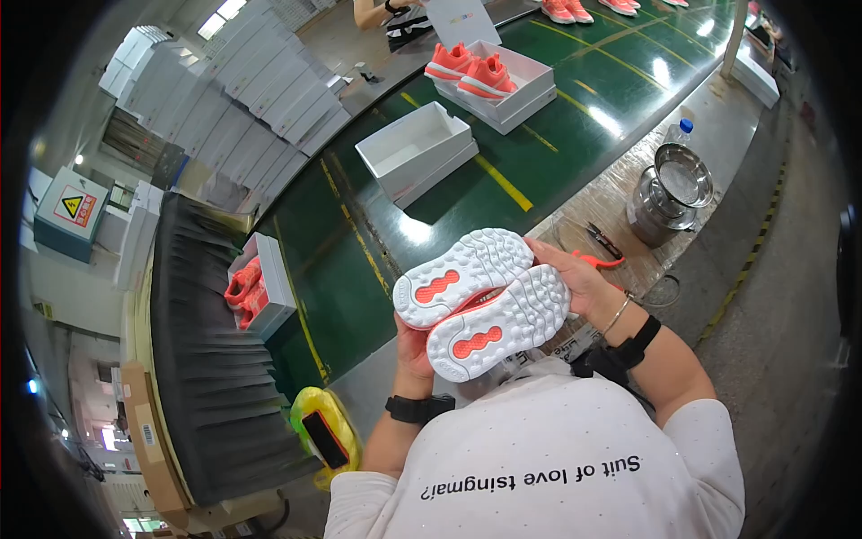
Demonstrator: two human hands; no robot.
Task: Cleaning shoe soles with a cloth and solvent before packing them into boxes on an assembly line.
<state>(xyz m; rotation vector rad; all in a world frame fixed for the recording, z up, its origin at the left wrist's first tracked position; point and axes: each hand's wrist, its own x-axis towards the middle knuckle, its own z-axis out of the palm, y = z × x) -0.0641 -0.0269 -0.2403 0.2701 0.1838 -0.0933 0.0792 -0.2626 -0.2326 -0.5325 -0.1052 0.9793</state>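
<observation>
I hold a pair of sneakers soles up and side by side, one sneaker farther left and the other sneaker nearer me. Their white, knobbly soles carry coral patches, and a strip of coral upper shows between them. My left hand grips the heel end, its fingers partly hidden behind the shoes. At the toe end, my right hand is closed round the pair. Beyond the shoes, an open white shoebox stands on the green conveyor belt.
Another shoebox holds coral sneakers, near a co-worker's arm and a lid. A box with coral shoes sits by dark strip curtains. At right are a metal pot, pliers-like tool and bottle; a phone lies on yellow plastic.
</observation>
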